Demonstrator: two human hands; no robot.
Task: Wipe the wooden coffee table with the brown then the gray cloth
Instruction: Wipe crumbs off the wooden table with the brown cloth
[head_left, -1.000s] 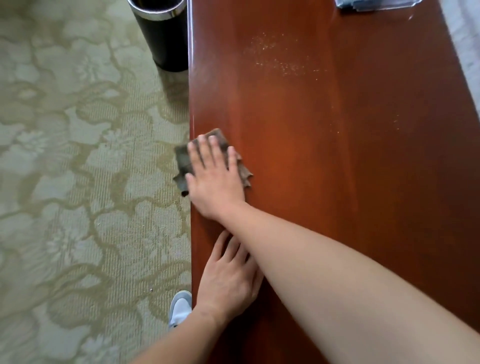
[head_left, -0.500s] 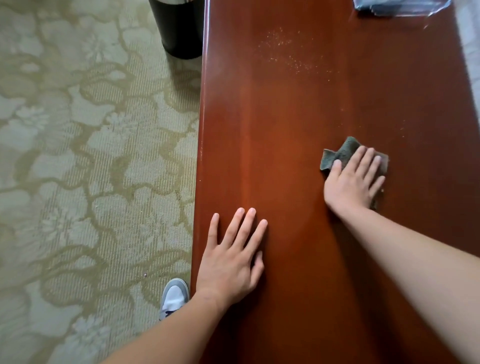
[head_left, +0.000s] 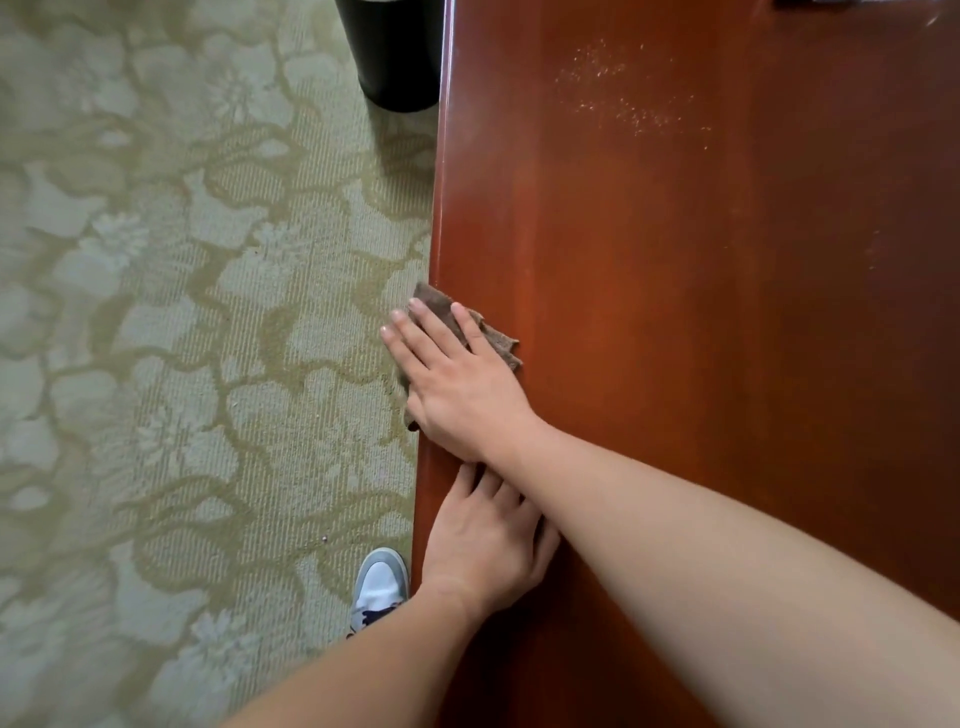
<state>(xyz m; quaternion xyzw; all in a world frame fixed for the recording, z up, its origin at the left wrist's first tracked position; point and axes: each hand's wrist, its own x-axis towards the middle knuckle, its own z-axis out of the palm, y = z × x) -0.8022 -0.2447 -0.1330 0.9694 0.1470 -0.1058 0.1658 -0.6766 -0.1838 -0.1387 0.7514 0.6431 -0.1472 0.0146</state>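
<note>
A glossy reddish-brown wooden bench (head_left: 675, 312) filled the right of the view. At its nine o'clock edge, the right hand (head_left: 462, 384) pressed a small crumpled brown cloth (head_left: 493, 338) flat, its fingers (head_left: 439, 332) straight and slightly spread, their tips past the edge. At six o'clock from it, the left hand (head_left: 488, 545) rested flat on the bench, fingers straight, partly under the right forearm. Pale crumbs (head_left: 623, 98) lay toward one o'clock.

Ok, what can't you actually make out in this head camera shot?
Head view:
- Brown cloth: mostly covered by the right hand pressing it; full shape hidden.
- Left hand: fingertips hidden under the right forearm.
- Black bin: top cut off by the upper frame edge.
- Dark sliver at the far end of the table: cropped by the top edge, unidentifiable.
- Shoe: heel hidden by the left forearm.
</note>
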